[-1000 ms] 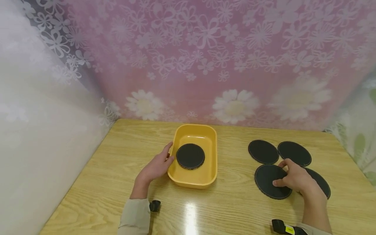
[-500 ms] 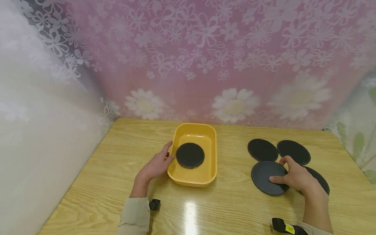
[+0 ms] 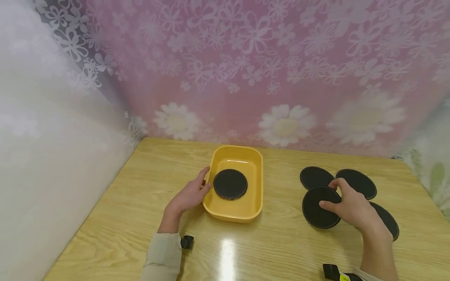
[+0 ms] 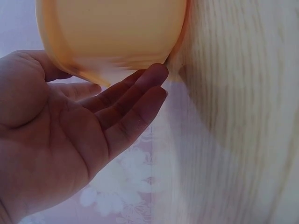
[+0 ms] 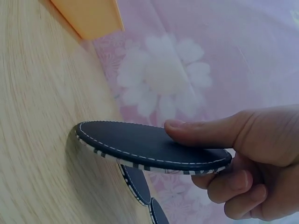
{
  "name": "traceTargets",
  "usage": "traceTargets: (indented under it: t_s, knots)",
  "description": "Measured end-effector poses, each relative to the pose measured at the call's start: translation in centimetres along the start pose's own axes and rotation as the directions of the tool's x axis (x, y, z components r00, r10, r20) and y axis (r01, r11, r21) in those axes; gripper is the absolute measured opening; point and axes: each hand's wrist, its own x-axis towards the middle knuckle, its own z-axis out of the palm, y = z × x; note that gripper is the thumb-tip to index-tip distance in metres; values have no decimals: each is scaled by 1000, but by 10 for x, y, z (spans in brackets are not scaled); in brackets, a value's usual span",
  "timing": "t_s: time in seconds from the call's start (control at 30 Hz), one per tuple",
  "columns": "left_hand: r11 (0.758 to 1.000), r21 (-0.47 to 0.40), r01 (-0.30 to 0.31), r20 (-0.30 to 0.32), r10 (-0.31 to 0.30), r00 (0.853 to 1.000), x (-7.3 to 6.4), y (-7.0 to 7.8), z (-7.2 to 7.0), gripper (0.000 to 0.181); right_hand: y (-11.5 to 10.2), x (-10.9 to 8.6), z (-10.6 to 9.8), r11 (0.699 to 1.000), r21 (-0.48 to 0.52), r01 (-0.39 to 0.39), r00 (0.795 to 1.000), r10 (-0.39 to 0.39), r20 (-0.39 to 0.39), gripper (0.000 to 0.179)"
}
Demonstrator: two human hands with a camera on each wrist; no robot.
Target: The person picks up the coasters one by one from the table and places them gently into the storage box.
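My right hand [image 3: 353,205] pinches a round black coaster [image 5: 126,140], thumb on its upper face and fingers beneath. It is tilted, with white stitching and a black-and-white patterned edge, and is raised above the table in the right wrist view. My left hand [image 3: 190,195] holds the left wall of a yellow plastic tray [image 3: 261,183], thumb at the rim and fingers along the outside in the left wrist view. Inside the tray lies another black coaster [image 3: 230,184], with a patterned edge showing below it.
Three more black coasters lie on the right: one at the back left [image 3: 314,176], one at the back right [image 3: 356,182], and one partly behind my right wrist [image 3: 386,220]. Beyond the wooden table [image 3: 281,242] hangs a pink floral cloth [image 3: 228,78].
My right hand has lifted the front coaster off the table and tilted it, bringing it slightly up in the view. The left hand has stayed at the tray.
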Motion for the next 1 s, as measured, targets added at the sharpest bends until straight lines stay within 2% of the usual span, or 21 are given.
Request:
traceTargets:
  t_s: [0.2,0.37,0.5,0.67,0.8,1.0]
  knots:
    - [1000,-1,2,-4,-2,1000,0,-1,0,62,-8,-4,0,999,-35,2,1000,-3,-30,64]
    - [1000,3,-3,-4,3,1000,-2,-2,2,62,-11,-11,-2,1000,-2,24,1000,-24,-6,52]
    - [1000,-6,-2,-7,2,1000,-1,-1,1,61,-16,-15,-5,998,45,49,998,-51,33,54]
    - [1000,-16,-10,-8,10,1000,-2,-1,1,61,-24,-19,-4,995,48,88,995,-90,47,57]
    - [1000,-16,-14,-1,14,1000,-2,-1,1,61,-26,-21,-4,994,-6,105,994,-105,27,56]
    - [1000,-6,-13,-5,13,1000,-2,0,1,61,-22,-18,-7,989,-100,112,992,-117,-44,54]
